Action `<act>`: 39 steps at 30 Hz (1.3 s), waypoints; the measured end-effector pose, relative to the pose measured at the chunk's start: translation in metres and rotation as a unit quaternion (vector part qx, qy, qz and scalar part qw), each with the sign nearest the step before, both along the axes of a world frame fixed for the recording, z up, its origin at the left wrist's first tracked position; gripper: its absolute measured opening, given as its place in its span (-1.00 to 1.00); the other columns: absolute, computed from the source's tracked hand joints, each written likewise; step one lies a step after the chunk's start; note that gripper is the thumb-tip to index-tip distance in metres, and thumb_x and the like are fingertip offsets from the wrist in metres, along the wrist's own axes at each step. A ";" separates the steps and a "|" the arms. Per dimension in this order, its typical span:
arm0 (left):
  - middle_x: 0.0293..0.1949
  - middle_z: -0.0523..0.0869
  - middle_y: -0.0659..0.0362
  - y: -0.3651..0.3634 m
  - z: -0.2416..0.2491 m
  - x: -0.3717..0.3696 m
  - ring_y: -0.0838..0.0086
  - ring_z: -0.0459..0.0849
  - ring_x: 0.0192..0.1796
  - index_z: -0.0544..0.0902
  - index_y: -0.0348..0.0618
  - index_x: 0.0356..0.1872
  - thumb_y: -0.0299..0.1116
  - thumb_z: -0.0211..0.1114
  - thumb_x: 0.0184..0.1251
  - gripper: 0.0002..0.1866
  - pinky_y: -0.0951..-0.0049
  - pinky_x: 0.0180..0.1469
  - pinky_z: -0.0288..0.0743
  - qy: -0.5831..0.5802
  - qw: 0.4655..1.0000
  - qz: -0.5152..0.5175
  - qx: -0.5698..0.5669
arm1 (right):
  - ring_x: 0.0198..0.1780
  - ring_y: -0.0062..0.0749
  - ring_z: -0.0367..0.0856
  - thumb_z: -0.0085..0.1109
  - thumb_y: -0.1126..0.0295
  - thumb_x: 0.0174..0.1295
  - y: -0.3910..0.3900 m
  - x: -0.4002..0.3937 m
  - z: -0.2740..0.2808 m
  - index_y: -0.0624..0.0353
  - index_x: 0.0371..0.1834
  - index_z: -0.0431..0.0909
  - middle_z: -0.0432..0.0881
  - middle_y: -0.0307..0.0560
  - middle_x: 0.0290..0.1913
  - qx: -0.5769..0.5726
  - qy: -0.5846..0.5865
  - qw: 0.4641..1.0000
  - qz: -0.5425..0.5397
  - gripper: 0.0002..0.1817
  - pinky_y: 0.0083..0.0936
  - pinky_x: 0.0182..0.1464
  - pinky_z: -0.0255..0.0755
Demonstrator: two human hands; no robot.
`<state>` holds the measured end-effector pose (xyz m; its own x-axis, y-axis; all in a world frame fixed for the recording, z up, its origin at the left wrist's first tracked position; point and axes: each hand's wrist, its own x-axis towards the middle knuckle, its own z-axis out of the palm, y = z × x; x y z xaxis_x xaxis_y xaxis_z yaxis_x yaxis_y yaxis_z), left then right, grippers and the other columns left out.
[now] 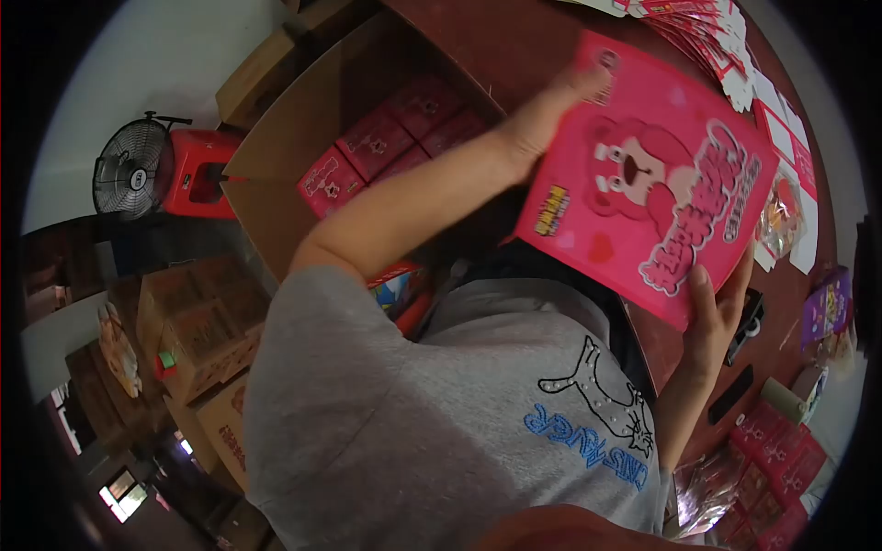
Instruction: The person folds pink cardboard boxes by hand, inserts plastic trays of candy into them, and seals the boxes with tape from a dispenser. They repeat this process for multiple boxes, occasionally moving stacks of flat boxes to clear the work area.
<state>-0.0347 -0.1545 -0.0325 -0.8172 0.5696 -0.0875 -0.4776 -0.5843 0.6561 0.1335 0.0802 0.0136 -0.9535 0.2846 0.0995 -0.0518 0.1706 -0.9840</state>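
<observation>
A flat pink box (643, 184) with a printed bear and large lettering is held up, tilted, between both hands. My left hand (556, 115) grips it along its upper left edge, with the fingers near the corner. On the lower right edge, my right hand (721, 317) has its thumb on the printed face and its other fingers mostly hidden behind. Below my left forearm, an open cardboard carton (285, 119) contains several pink boxes (377, 142) with a similar bear print. My forearm hides part of them.
On the reddish table (781, 312) lie pink-and-white printed sheets (698, 37), a clear packet (781, 216), a purple package (827, 305) and a dark phone-like object (731, 395). More pink boxes (781, 450) are at lower right. A fan (133, 174) and stacked cartons (197, 321) stand left.
</observation>
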 end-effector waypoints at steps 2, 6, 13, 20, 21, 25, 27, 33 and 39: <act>0.00 0.78 0.07 -0.074 0.032 -0.019 0.29 0.77 0.02 0.60 -0.22 0.19 0.11 0.46 0.23 -0.32 0.19 0.18 0.64 -0.010 0.995 0.052 -0.089 | 0.50 -0.22 0.35 0.29 0.37 0.34 -0.045 -0.048 0.037 0.24 0.65 0.04 0.33 0.12 0.51 -0.001 0.008 0.995 0.102 -0.13 -0.28 0.52 0.20; 0.17 0.69 -0.02 -0.247 0.060 -0.035 0.16 0.71 0.16 0.51 -0.24 0.29 0.13 0.17 0.39 -0.33 0.07 0.31 0.55 0.077 0.925 0.285 -0.241 | 0.58 -0.16 0.22 0.42 0.34 0.27 -0.093 -0.136 0.027 0.14 0.66 0.06 0.24 0.11 0.58 0.051 0.086 0.971 0.219 -0.06 -0.18 0.53 0.16; 0.40 0.47 0.00 -0.362 -0.122 0.039 0.05 0.51 0.34 0.33 0.00 0.48 0.43 0.07 0.30 -0.10 -0.22 0.38 0.35 -0.281 0.855 0.385 -0.205 | 0.52 0.03 0.28 0.43 0.21 0.21 -0.099 -0.148 -0.123 0.09 0.50 0.32 0.32 0.08 0.50 0.403 0.064 0.899 0.158 -0.22 0.07 0.56 0.08; 0.37 0.52 0.14 -0.281 -0.312 -0.018 0.14 0.38 0.44 0.50 0.10 0.37 0.42 0.12 0.24 -0.19 -0.16 0.51 0.10 -0.382 0.772 0.484 -0.155 | 0.53 -0.05 0.24 0.46 0.26 0.10 -0.115 -0.141 -0.109 0.00 0.45 0.39 0.31 -0.08 0.52 0.500 0.015 0.844 0.195 -0.22 0.16 0.58 -0.05; 0.37 0.52 0.10 -0.264 -0.328 -0.032 0.14 0.38 0.44 0.49 0.06 0.37 0.40 0.14 0.24 -0.18 -0.19 0.50 0.14 -0.368 0.773 0.496 -0.147 | 0.52 -0.05 0.25 0.47 0.26 0.09 -0.118 -0.142 -0.108 0.00 0.44 0.39 0.31 -0.08 0.52 0.503 0.015 0.842 0.195 -0.22 0.15 0.58 -0.04; 0.42 0.44 -0.03 -0.215 -0.423 -0.112 0.05 0.34 0.46 0.40 -0.14 0.43 0.17 0.12 0.43 -0.28 -0.08 0.47 0.31 -0.276 0.831 0.482 0.031 | 0.52 -0.06 0.26 0.47 0.26 0.08 -0.117 -0.143 -0.109 -0.01 0.43 0.40 0.31 -0.07 0.52 0.507 0.003 0.839 0.196 -0.23 0.14 0.58 -0.04; 0.46 0.38 -0.02 -0.194 -0.468 -0.151 0.04 0.31 0.48 0.35 -0.14 0.47 0.13 0.10 0.46 -0.28 -0.04 0.49 0.29 -0.291 0.844 0.448 0.053 | 0.52 -0.06 0.26 0.46 0.25 0.09 -0.116 -0.143 -0.112 0.00 0.42 0.41 0.31 -0.06 0.52 0.500 0.004 0.844 0.193 -0.24 0.15 0.58 -0.05; 0.62 0.14 0.15 -0.148 -0.388 -0.175 0.12 0.12 0.60 0.12 -0.05 0.61 0.21 -0.10 0.54 -0.21 -0.06 0.62 -0.01 -0.109 0.985 0.129 0.034 | 0.48 0.00 0.30 0.37 0.19 0.23 -0.091 -0.135 -0.121 0.05 0.37 0.44 0.37 0.05 0.45 0.392 0.072 0.894 0.205 -0.37 0.10 0.55 0.08; 0.44 0.31 0.09 -0.259 -0.320 -0.155 0.15 0.29 0.41 0.25 -0.14 0.47 0.02 0.01 0.48 -0.34 0.05 0.41 0.16 -0.185 0.918 0.220 -0.272 | 0.35 0.08 0.44 0.25 0.30 0.39 -0.014 -0.054 -0.099 0.14 0.33 0.44 0.38 0.13 0.39 0.200 0.189 0.954 0.120 -0.52 -0.13 0.36 0.40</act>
